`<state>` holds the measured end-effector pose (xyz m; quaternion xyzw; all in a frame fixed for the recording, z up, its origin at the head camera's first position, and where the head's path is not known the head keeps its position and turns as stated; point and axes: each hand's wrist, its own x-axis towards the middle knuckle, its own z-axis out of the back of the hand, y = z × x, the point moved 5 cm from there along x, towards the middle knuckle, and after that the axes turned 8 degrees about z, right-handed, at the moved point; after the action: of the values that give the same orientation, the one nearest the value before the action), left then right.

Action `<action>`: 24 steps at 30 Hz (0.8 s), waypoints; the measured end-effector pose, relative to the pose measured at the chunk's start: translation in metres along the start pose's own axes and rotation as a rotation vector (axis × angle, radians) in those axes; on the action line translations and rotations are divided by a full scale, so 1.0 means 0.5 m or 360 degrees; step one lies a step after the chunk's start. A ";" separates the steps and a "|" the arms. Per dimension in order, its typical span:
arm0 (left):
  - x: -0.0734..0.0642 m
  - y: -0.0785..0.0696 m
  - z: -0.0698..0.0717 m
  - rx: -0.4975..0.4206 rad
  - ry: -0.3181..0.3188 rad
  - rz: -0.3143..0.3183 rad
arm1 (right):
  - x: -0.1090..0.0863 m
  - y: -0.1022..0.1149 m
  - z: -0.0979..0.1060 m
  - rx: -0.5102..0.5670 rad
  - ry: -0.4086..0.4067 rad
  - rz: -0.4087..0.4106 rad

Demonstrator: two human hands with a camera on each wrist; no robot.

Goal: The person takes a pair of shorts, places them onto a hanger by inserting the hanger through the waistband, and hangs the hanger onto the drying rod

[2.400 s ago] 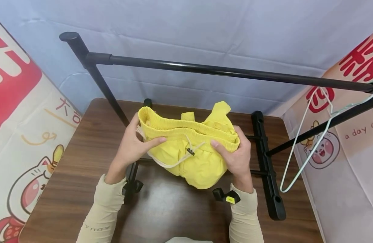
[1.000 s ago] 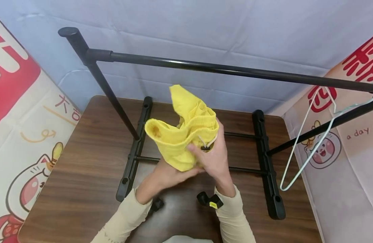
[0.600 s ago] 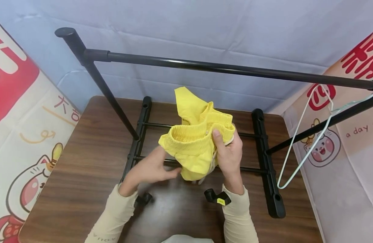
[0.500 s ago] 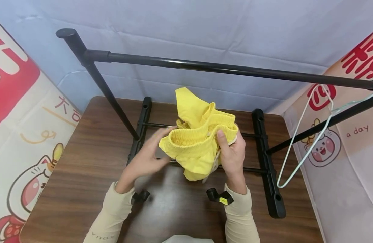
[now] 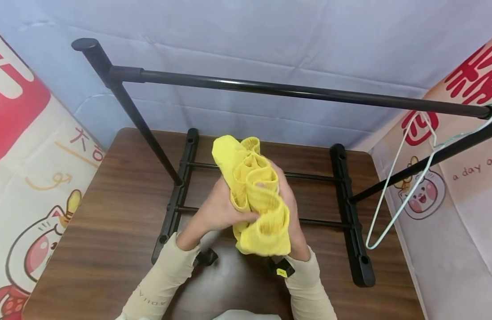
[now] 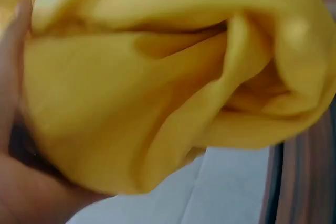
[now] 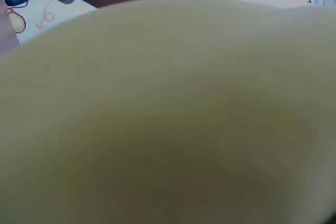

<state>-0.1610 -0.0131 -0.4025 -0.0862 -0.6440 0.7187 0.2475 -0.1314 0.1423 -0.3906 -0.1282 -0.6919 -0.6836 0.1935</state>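
Note:
Yellow shorts (image 5: pixel 266 235) with a gathered elastic waistband are bunched up between both hands, above the table. From the left, my left hand (image 5: pixel 218 209) grips the cloth, its thumb lying across the front folds. My right hand (image 5: pixel 285 191) holds the shorts from the right side; most of its fingers are hidden by the fabric. In the left wrist view, folds of the shorts (image 6: pixel 115 103) fill most of the picture beside the hand (image 6: pixel 26 187). Blurred yellow cloth (image 7: pixel 173 108) covers nearly all of the right wrist view.
A black garment rack stands on the brown wooden table (image 5: pixel 90 222), its top rail (image 5: pixel 270 89) crossing beyond the hands. One pale green hanger (image 5: pixel 402 213) hangs at the rack's right end. Black foot bars (image 5: pixel 350 222) and thin crossbars lie around the work area.
The left hand let go of the shorts, reached at their left side with spread fingers, and now grips them again. The waistband, earlier stretched wide, is bunched and turned. The right hand has shifted left.

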 end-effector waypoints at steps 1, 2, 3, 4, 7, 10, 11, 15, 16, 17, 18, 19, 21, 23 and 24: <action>-0.004 0.004 0.002 0.0031 -0.0074 0.0046 | 0.000 -0.002 0.001 -0.0045 -0.0019 0.0019; -0.008 0.007 0.005 0.0054 -0.0148 0.0086 | 0.000 -0.003 0.005 -0.0103 -0.0060 0.0076; -0.011 0.008 0.008 0.0070 -0.0221 0.0114 | 0.000 -0.003 0.010 -0.0154 -0.0109 0.0121; -0.013 0.008 0.012 0.0098 -0.0280 0.0125 | 0.000 0.002 0.014 -0.0259 -0.0134 0.0203; -0.014 0.005 0.018 0.0136 -0.0384 0.0092 | 0.005 0.004 0.022 -0.0354 -0.0258 0.0208; -0.017 0.003 0.030 0.0130 -0.0431 0.0026 | 0.007 0.009 0.023 -0.0342 -0.0283 0.0202; -0.019 0.003 0.035 0.0121 -0.0439 0.0010 | 0.007 0.011 0.023 -0.0334 -0.0286 0.0201; -0.033 0.013 0.060 0.0013 -0.0424 0.0016 | 0.012 0.019 0.027 -0.0311 -0.0318 0.0267; -0.037 0.016 0.066 0.0005 -0.0420 0.0027 | 0.014 0.021 0.030 -0.0282 -0.0351 0.0282; -0.041 0.019 0.071 -0.0004 -0.0413 0.0040 | 0.015 0.022 0.034 -0.0260 -0.0391 0.0297; -0.045 0.022 0.076 -0.0010 -0.0404 0.0057 | 0.018 0.024 0.038 -0.0241 -0.0436 0.0312; -0.050 0.025 0.081 0.0015 -0.0407 0.0075 | 0.019 0.026 0.043 -0.0223 -0.0482 0.0325; -0.056 0.030 0.089 0.0074 -0.0418 0.0117 | 0.022 0.029 0.054 -0.0194 -0.0568 0.0348; -0.058 0.031 0.093 0.0052 -0.0391 0.0152 | 0.024 0.033 0.065 -0.0217 -0.0647 0.0363; -0.058 0.032 0.095 0.0039 -0.0379 0.0155 | 0.025 0.035 0.071 -0.0226 -0.0686 0.0370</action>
<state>-0.1608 -0.0696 -0.4160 -0.0286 -0.6551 0.7428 0.1351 -0.1382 0.1771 -0.3692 -0.3628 -0.6480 -0.6607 0.1094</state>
